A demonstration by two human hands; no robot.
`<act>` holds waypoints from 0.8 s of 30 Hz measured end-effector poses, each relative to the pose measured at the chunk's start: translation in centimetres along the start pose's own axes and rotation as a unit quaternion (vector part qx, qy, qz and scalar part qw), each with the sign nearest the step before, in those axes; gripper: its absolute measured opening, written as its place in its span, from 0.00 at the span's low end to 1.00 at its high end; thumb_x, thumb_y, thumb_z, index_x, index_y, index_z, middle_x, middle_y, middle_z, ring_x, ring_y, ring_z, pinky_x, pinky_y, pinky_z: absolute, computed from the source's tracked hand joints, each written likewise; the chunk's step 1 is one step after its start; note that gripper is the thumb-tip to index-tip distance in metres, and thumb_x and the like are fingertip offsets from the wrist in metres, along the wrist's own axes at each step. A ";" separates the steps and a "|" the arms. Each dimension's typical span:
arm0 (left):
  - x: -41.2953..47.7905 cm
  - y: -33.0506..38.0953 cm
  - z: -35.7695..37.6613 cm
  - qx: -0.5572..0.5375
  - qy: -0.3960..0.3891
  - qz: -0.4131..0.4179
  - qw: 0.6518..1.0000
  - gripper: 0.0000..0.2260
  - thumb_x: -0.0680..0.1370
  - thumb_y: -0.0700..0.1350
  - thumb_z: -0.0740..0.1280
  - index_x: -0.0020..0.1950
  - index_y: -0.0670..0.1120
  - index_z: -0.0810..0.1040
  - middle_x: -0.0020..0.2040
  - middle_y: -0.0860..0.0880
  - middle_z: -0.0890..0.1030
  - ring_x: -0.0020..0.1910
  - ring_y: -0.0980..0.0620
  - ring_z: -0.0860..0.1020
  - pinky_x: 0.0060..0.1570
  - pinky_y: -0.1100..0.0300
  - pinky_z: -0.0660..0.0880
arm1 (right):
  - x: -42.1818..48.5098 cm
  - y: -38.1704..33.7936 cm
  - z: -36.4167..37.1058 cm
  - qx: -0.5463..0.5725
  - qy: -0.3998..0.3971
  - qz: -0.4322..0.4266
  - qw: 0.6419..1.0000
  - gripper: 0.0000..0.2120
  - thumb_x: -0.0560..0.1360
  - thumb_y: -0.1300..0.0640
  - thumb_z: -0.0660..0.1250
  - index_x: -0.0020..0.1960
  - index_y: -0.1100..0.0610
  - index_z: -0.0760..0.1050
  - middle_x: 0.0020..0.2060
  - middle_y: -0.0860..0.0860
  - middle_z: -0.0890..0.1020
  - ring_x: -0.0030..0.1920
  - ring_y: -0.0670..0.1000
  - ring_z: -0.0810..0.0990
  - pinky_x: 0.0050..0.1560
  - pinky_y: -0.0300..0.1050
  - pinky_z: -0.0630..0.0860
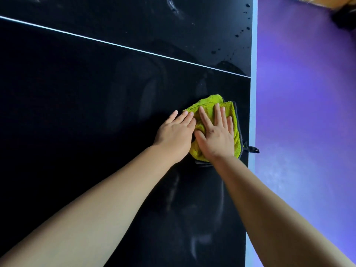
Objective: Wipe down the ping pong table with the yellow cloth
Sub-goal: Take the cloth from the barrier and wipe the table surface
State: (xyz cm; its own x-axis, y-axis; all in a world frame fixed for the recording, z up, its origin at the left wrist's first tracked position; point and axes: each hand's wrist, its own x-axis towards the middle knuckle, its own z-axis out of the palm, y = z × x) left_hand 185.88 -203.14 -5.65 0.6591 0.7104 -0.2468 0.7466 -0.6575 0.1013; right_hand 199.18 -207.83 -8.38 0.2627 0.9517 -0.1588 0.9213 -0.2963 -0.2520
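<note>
- Flat palms, no pinch — the right hand (215, 135) lies spread on top of the yellow cloth (209, 102), fingers straight and slightly apart, pressing it down.
- Just beside it, the left hand (177, 133) is also flat with its fingers close together. Its fingertips overlap the cloth's left edge and the heel sits on bare table.
- Bunched under both hands, the cloth rests on the dark top of the ping pong table (96, 93), close to the pale edge stripe (252, 93) on the right side.
- A small dark loop (252, 149) on the cloth's trim pokes out over that stripe.
- Faint smeared arcs show on the surface around and below the hands, so my read is that wiping is under way in this near section.
- Beyond the thin white line (123, 46) that crosses the top, scattered water drops (238, 33) and wet streaks sit near the right edge — that patch looks unwiped.
- Next move, as I judge it: keep both palms pressing down and slide the cloth forward across the line into the drops, keeping it flat so it does not roll up.
- Care is needed at the edge, since the cloth is near enough to slip off toward the purple floor (308, 93).
</note>
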 end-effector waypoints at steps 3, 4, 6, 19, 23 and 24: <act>-4.7 -2.9 0.9 -0.009 0.004 -0.028 1.000 0.24 0.82 0.43 0.47 0.77 0.46 0.46 0.78 0.49 0.45 0.76 0.53 0.42 0.73 0.54 0.38 | -1.8 -4.0 1.2 -0.001 -0.007 -0.059 0.998 0.30 0.78 0.42 0.52 0.79 0.40 0.49 0.79 0.54 0.45 0.78 0.53 0.39 0.77 0.52 0.36; -6.4 -4.0 1.3 -0.010 0.005 -0.038 0.999 0.24 0.81 0.43 0.47 0.77 0.46 0.46 0.78 0.49 0.45 0.76 0.53 0.42 0.73 0.55 0.37 | -2.4 -5.4 1.6 -0.001 -0.012 -0.078 0.997 0.31 0.77 0.41 0.51 0.79 0.40 0.50 0.79 0.54 0.46 0.78 0.54 0.39 0.77 0.52 0.37; -9.8 -6.1 2.0 -0.019 0.011 -0.058 0.998 0.24 0.80 0.42 0.45 0.77 0.45 0.48 0.78 0.49 0.46 0.76 0.53 0.44 0.72 0.56 0.36 | -3.6 -8.4 2.5 -0.003 -0.026 -0.118 0.993 0.32 0.75 0.39 0.47 0.79 0.41 0.50 0.79 0.55 0.46 0.79 0.55 0.40 0.77 0.53 0.38; -21.8 -17.9 2.9 -0.046 0.021 -0.205 0.977 0.24 0.81 0.42 0.53 0.77 0.45 0.53 0.77 0.50 0.53 0.76 0.54 0.50 0.73 0.56 0.42 | -3.0 -24.5 7.0 -0.046 -0.071 -0.328 0.941 0.31 0.78 0.41 0.58 0.78 0.41 0.52 0.79 0.53 0.47 0.79 0.55 0.43 0.77 0.55 0.40; -18.7 -18.7 2.4 -0.075 0.033 -0.237 0.968 0.23 0.82 0.41 0.52 0.77 0.44 0.53 0.77 0.48 0.52 0.76 0.52 0.48 0.74 0.56 0.43 | 0.4 -24.8 6.6 -0.044 -0.080 -0.347 0.933 0.30 0.79 0.41 0.57 0.78 0.41 0.52 0.79 0.52 0.47 0.79 0.53 0.42 0.77 0.53 0.39; -17.5 -18.9 2.1 -0.077 0.027 -0.242 0.967 0.23 0.82 0.41 0.51 0.77 0.44 0.52 0.78 0.48 0.51 0.76 0.52 0.47 0.74 0.56 0.43 | 1.3 -24.5 6.3 -0.043 -0.081 -0.340 0.936 0.30 0.79 0.41 0.56 0.78 0.41 0.51 0.79 0.52 0.46 0.79 0.52 0.41 0.77 0.53 0.38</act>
State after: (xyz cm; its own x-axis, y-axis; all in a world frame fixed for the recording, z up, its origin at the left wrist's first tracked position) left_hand 160.03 -203.67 -5.25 0.2304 0.9403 -0.2504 0.9704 -0.2030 0.1309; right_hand 175.10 -199.86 -8.47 -0.4336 0.8911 -0.1340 0.8808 0.3878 -0.2716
